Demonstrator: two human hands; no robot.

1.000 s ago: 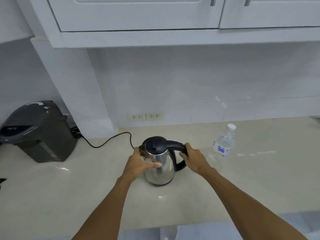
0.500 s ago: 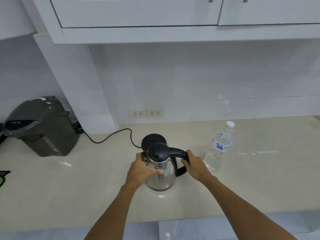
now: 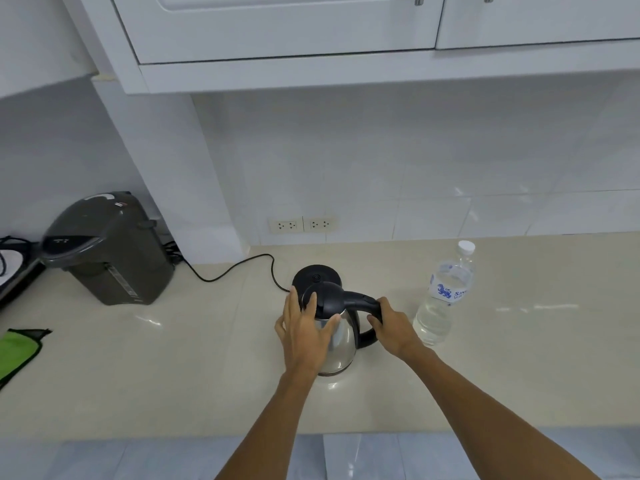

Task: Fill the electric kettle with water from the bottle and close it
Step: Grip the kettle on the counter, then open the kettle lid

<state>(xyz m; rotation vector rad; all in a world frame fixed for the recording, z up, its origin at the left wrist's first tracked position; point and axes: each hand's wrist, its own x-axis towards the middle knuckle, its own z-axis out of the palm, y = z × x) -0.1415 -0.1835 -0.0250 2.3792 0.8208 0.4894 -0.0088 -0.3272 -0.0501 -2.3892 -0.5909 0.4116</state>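
Note:
A steel electric kettle [image 3: 341, 344] with a black lid and handle stands on the beige counter, just in front of its round black base [image 3: 317, 276]. Its lid is down. My left hand [image 3: 304, 332] is wrapped around the kettle's left side, fingers reaching the lid's edge. My right hand [image 3: 394, 325] grips the black handle. A clear water bottle [image 3: 441, 299] with a white cap and blue label stands upright to the right of the kettle, apart from my right hand.
A grey hot-water dispenser [image 3: 107, 249] sits at the back left, and a black cord [image 3: 235, 271] runs from there to the base. A green cloth [image 3: 17, 351] lies at the left edge. Wall sockets [image 3: 303, 224] and overhead cabinets [image 3: 311, 26] are behind.
The kettle has come off its base and toward me, and now stands on the counter in front of the base. Both hands stayed on it. My view has tilted down slightly.

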